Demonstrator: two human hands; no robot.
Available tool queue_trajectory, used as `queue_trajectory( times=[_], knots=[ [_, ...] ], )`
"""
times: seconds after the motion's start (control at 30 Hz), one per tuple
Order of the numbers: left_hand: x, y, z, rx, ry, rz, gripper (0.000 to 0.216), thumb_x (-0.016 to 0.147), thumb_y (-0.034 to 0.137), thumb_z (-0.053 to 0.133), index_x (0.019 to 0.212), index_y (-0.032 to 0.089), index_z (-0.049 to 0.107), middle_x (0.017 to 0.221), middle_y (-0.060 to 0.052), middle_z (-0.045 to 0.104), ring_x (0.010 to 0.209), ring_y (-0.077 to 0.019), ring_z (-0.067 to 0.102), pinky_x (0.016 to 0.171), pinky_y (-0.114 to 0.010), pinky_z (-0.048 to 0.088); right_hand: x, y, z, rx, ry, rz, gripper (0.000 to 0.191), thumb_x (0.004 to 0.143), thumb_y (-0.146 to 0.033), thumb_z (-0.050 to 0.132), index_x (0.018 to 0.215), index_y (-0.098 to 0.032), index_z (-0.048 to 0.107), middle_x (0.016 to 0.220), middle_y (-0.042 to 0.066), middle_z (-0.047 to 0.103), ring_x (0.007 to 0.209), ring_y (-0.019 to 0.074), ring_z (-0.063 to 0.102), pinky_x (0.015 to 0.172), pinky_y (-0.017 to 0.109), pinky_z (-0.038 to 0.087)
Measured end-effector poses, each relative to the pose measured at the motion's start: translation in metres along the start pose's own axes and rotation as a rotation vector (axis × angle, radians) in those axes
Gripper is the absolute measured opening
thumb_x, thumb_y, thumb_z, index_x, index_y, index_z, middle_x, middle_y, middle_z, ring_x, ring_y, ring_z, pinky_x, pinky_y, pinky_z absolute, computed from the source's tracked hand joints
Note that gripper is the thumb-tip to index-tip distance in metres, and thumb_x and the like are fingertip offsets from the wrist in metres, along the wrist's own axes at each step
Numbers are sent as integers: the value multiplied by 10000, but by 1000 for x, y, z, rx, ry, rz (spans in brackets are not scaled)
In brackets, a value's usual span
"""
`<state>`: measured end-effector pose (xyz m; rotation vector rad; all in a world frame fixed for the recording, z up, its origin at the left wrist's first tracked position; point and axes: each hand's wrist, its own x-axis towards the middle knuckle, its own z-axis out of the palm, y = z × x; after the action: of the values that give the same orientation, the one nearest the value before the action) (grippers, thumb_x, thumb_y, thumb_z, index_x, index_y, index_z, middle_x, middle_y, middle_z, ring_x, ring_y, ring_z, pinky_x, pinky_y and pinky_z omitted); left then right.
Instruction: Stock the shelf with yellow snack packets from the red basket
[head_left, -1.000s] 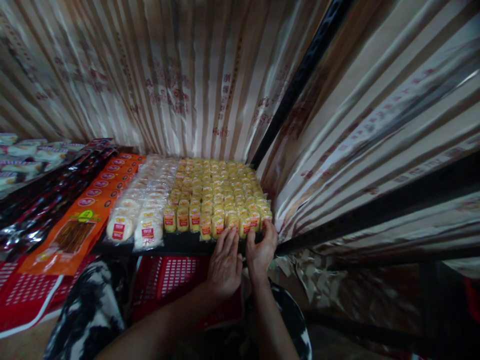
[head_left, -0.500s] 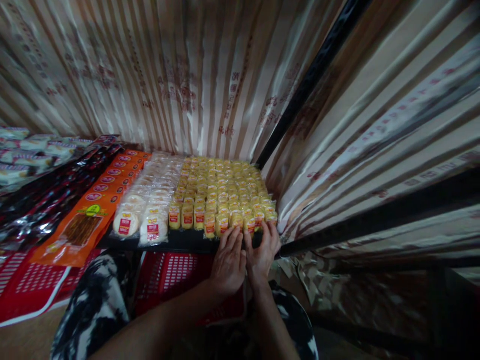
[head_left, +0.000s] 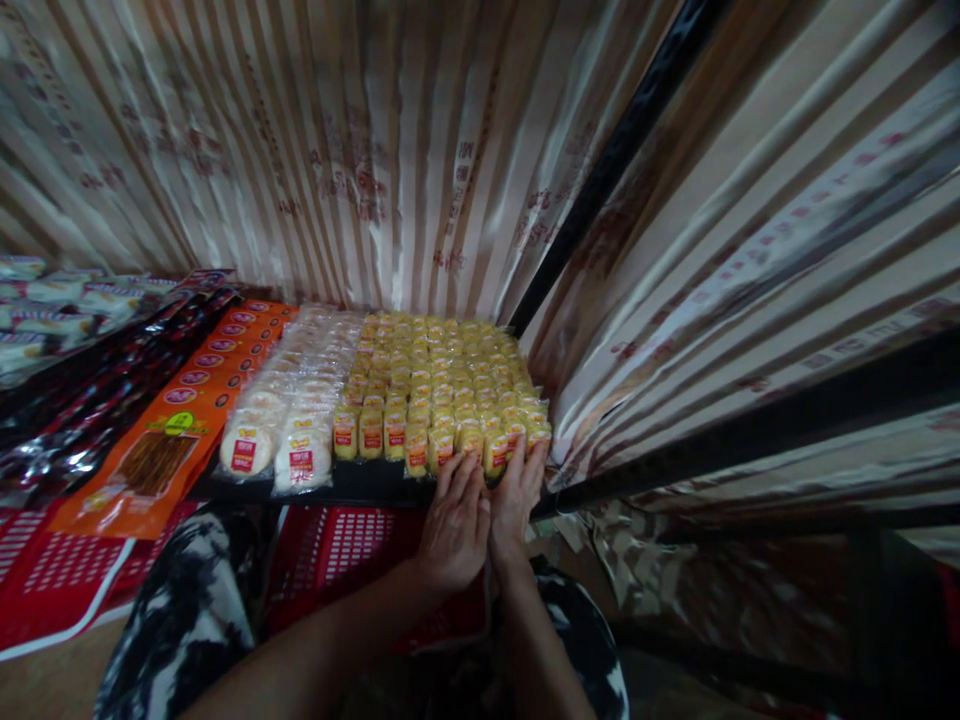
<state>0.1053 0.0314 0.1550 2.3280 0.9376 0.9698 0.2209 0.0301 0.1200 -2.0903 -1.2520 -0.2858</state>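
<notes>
Rows of small yellow wrapped cakes (head_left: 442,390) with red-and-white labels stand packed on a black shelf (head_left: 375,474). My left hand (head_left: 455,525) reaches up to their front row, its fingers stretched out and tips against the packets. Just beside it, my right hand (head_left: 516,500) touches the front packets at the right end with extended fingers. Neither hand is wrapped round a packet. The fingers cover the lower parts of a few front cakes. Left of the yellow cakes are two rows of white round wrapped crackers (head_left: 303,458).
Orange snack packs (head_left: 161,450), dark shiny packets (head_left: 97,390) and white packets (head_left: 52,315) line the shelf's left. Red plastic baskets (head_left: 352,545) stand below. Printed, pleated sheeting (head_left: 420,150) hangs behind, and black metal posts (head_left: 600,185) frame the right corner.
My right hand has shifted slightly left, its fingers straighter and closer together, the thumb no longer spread on the packets. My left hand stays nearly in place. The view has moved slightly.
</notes>
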Motion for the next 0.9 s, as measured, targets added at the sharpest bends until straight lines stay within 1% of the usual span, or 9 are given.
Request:
queue_trajectory(
  times=[0.1, 0.2, 0.33, 0.43, 0.5, 0.6, 0.7, 0.77, 0.9],
  knots=[
    [-3, 0, -2, -3, 17, 18, 399, 940, 209, 300, 1289, 88, 449, 1380, -164, 436, 1358, -260, 263, 1055, -505, 372, 1, -2, 0, 5, -1, 3, 714, 863, -466, 407, 1460, -185, 134, 1513, 208, 106, 1370, 362, 157, 983, 590, 308],
    [-12, 0, -7, -17, 64, 27, 378, 928, 179, 313, 1257, 92, 477, 1375, -163, 432, 1346, -257, 282, 1060, -485, 364, 2, -7, -1, 5, 18, 15, 730, 854, -513, 407, 1449, -151, 187, 1507, 220, 125, 1362, 372, 172, 983, 590, 306],
    [-32, 1, -13, -17, 147, -102, 369, 918, 171, 331, 1253, 112, 475, 1384, -156, 412, 1306, -253, 343, 1047, -481, 365, 3, -12, -4, 16, 21, 23, 772, 837, -555, 428, 1441, -124, 216, 1508, 222, 124, 1364, 371, 168, 992, 586, 293],
    [-41, -1, -12, 8, 165, -159, 396, 917, 176, 340, 1297, 114, 432, 1404, -164, 390, 1308, -256, 348, 1042, -481, 367, 3, -15, -6, 37, 12, 24, 777, 836, -550, 442, 1443, -125, 210, 1510, 221, 115, 1368, 369, 153, 996, 588, 284],
    [-41, -5, -9, 32, 168, -151, 426, 916, 172, 334, 1334, 112, 388, 1436, -170, 347, 1341, -261, 302, 1051, -487, 352, 3, -15, -6, 49, 8, 27, 770, 839, -538, 447, 1447, -135, 200, 1512, 219, 108, 1369, 372, 144, 994, 597, 278],
    [-36, -12, -5, 61, 172, -95, 485, 915, 154, 307, 1398, 117, 277, 1466, -179, 291, 1373, -264, 236, 1052, -510, 340, 3, -15, -6, 52, 12, 23, 761, 843, -527, 451, 1448, -141, 197, 1512, 221, 104, 1367, 374, 148, 991, 607, 273],
    [-31, -15, -3, 83, 177, -43, 530, 916, 147, 294, 1433, 126, 181, 1472, -185, 277, 1375, -264, 231, 1046, -519, 348, 3, -15, -6, 45, 24, 1, 755, 845, -526, 446, 1445, -137, 204, 1512, 222, 102, 1365, 373, 155, 987, 608, 275],
    [-29, -16, -4, 97, 171, -38, 531, 915, 146, 294, 1434, 121, 183, 1471, -188, 277, 1376, -266, 228, 1049, -517, 344, 3, -14, -5, 41, 27, -5, 751, 846, -532, 438, 1443, -137, 210, 1513, 218, 103, 1365, 369, 156, 985, 604, 276],
    [-28, -18, -3, 117, 137, -1, 511, 907, 134, 304, 1413, 100, 241, 1456, -189, 309, 1374, -264, 233, 1065, -509, 325, 3, -13, -5, 35, 26, 1, 767, 840, -555, 435, 1435, -116, 232, 1508, 228, 118, 1369, 365, 150, 993, 589, 273]
  ],
)
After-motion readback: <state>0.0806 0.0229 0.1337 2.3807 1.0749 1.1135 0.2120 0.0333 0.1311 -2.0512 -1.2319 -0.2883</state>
